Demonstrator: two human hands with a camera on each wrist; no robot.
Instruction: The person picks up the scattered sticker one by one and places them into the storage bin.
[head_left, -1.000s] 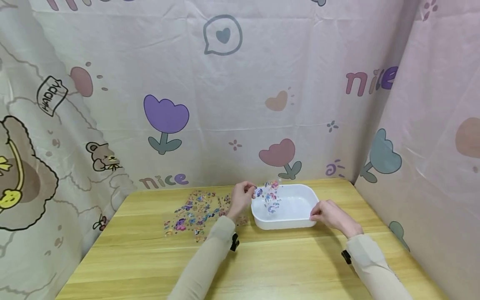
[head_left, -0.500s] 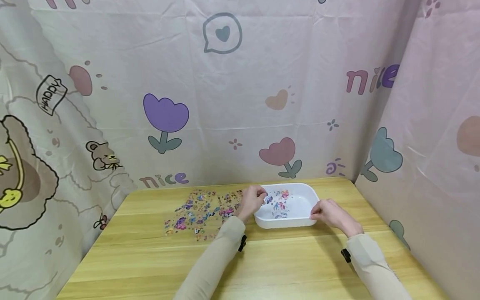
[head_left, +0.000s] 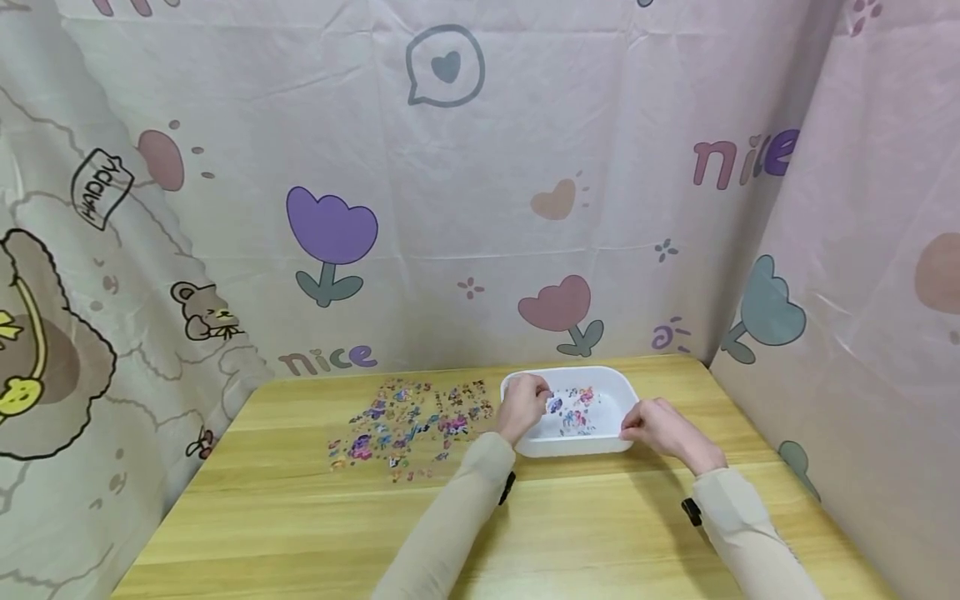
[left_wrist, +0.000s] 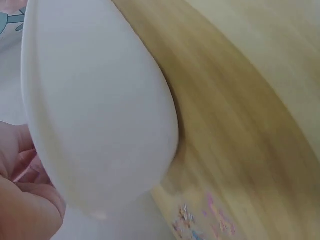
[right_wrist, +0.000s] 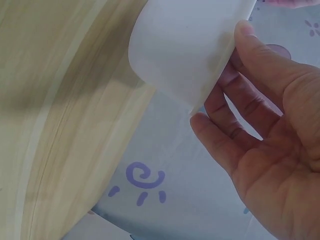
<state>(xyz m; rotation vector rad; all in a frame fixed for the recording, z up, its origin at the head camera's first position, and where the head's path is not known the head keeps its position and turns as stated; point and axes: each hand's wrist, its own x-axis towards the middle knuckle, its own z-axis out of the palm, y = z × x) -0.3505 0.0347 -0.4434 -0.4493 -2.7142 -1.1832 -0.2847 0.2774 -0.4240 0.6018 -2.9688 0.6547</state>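
A white rectangular plastic basin stands on the table toward the back right. Over its left side, my left hand pinches a clear sticker sheet with small colourful prints, which lies within the basin's outline. Whether the sheet touches the bottom I cannot tell. In the left wrist view, the basin's wall hides part of the left hand. My right hand holds the basin's near right corner; in the right wrist view the thumb and fingers of this hand are on either side of the rim.
Several more clear sheets with colourful prints lie spread on the wooden table left of the basin. A printed curtain hangs behind the table and along both sides.
My left hand has moved right, bringing the clear sticker sheet further over and into the basin. The right hand stays on the basin's corner.
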